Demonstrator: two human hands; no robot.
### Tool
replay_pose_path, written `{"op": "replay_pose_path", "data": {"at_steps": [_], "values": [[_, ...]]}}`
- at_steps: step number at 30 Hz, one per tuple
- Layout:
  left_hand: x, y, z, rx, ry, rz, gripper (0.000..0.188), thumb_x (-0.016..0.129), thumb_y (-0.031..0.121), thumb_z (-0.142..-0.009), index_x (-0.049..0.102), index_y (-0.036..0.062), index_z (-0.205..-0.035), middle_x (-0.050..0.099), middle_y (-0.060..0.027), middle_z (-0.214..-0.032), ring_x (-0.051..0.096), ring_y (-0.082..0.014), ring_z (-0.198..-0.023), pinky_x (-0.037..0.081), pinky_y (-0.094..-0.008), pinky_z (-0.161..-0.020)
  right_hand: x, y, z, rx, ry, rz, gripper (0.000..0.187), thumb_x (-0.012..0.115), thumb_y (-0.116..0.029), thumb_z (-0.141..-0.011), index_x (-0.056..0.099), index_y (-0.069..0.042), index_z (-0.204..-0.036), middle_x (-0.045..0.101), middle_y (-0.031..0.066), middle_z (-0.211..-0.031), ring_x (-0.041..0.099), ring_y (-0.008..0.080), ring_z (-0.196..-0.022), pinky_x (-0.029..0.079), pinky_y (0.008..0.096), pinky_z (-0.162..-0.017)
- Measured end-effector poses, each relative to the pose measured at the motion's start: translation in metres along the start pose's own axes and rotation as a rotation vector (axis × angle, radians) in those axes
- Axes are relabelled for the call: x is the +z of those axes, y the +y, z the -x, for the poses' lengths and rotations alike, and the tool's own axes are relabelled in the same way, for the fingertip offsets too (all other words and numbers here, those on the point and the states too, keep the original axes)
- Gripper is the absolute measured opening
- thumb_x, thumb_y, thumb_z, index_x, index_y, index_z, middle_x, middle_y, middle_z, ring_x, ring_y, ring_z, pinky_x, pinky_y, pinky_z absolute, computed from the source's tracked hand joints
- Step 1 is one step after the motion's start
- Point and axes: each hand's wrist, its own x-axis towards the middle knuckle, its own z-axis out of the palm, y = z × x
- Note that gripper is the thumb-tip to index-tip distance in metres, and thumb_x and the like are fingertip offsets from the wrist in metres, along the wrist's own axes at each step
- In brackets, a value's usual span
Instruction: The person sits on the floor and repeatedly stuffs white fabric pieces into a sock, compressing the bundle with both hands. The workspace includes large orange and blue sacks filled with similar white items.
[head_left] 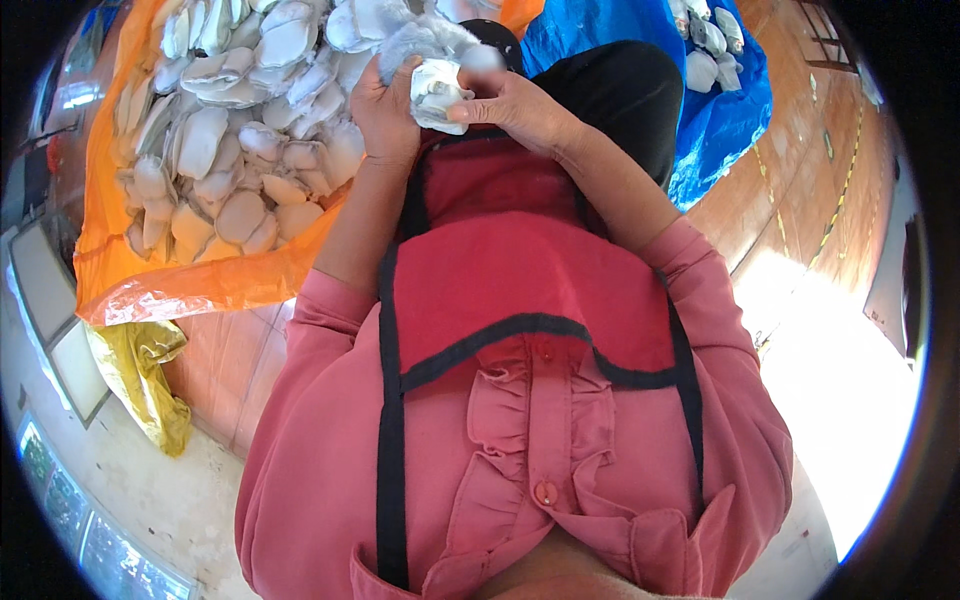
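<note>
Up over my lap, both hands work on one soft furry piece (437,95), grey and fluffy at its far end and bunched up white at its near end. My left hand (385,112) is closed round its left side. From the right, my right hand (522,112) pinches the white bunched part between thumb and fingers. Some of the right fingertips are blurred. What kind of article it is, I cannot tell. Just beyond and left of my hands spreads a heap of flat white-grey padded pieces (240,215), some with furry edges.
An orange plastic sheet (190,285) lies under the heap. To the right, a blue sheet (725,140) carries several rounded grey-white bundles (705,70). A crumpled yellow bag (150,385) lies on the left floor. My dark-trousered leg (610,95) is bent beside the blue sheet.
</note>
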Motion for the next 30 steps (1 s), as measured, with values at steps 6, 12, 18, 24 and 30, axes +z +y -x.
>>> {"op": "replay_pose_path", "data": {"at_steps": [6, 12, 18, 24, 30], "values": [[0.003, 0.008, -0.001, 0.042, 0.046, -0.151, 0.022, 0.061, 0.015, -0.096, 0.066, -0.0016, -0.11, 0.07, -0.0065, -0.096, 0.064, -0.0135, -0.084, 0.051, -0.0292, -0.076, 0.005, -0.007, 0.004, -0.046, 0.156, 0.128, 0.045, 0.078, -0.025, -0.085, 0.059, 0.0, -0.116, 0.062, 0.0031, -0.105, 0.059, 0.0113, -0.098, 0.048, 0.0249, -0.091], [0.011, 0.025, 0.004, 0.003, 0.114, -0.273, 0.023, 0.066, 0.019, -0.092, 0.067, -0.002, -0.102, 0.071, -0.0113, -0.094, 0.065, -0.0185, -0.083, 0.05, -0.0315, -0.075, 0.012, 0.006, -0.003, -0.098, 0.258, 0.111, 0.045, 0.076, -0.028, -0.087, 0.058, 0.002, -0.114, 0.063, 0.0057, -0.097, 0.06, 0.0108, -0.083, 0.051, 0.0236, -0.077], [0.01, 0.025, 0.003, 0.557, 0.236, -0.786, 0.028, 0.08, 0.018, -0.075, 0.056, 0.0025, -0.076, 0.053, -0.0115, -0.076, 0.055, -0.0325, -0.063, 0.046, -0.0396, -0.059, 0.021, 0.014, 0.0, -0.102, 0.316, -0.235, 0.032, 0.067, -0.021, -0.093, 0.059, 0.004, -0.111, 0.065, 0.0078, -0.094, 0.064, 0.0141, -0.077, 0.054, 0.0263, -0.068], [0.024, 0.042, 0.021, 0.746, 0.043, -0.722, 0.028, 0.08, 0.016, -0.071, 0.054, 0.0058, -0.078, 0.053, -0.0089, -0.079, 0.055, -0.0298, -0.061, 0.042, -0.0393, -0.051, 0.016, 0.023, -0.007, -0.141, 0.348, -0.232, 0.019, 0.06, -0.008, -0.091, 0.061, 0.002, -0.107, 0.066, 0.0072, -0.085, 0.063, 0.0158, -0.067, 0.051, 0.0286, -0.056], [0.02, 0.044, 0.016, 0.739, -0.106, -0.764, 0.027, 0.08, 0.018, -0.071, 0.057, 0.007, -0.079, 0.053, -0.0089, -0.077, 0.058, -0.0312, -0.064, 0.046, -0.0402, -0.052, 0.013, 0.025, -0.005, 0.04, 0.536, 0.156, 0.019, 0.063, -0.01, -0.084, 0.067, 0.003, -0.096, 0.069, 0.0094, -0.081, 0.062, 0.0154, -0.066, 0.05, 0.0299, -0.057]]}}
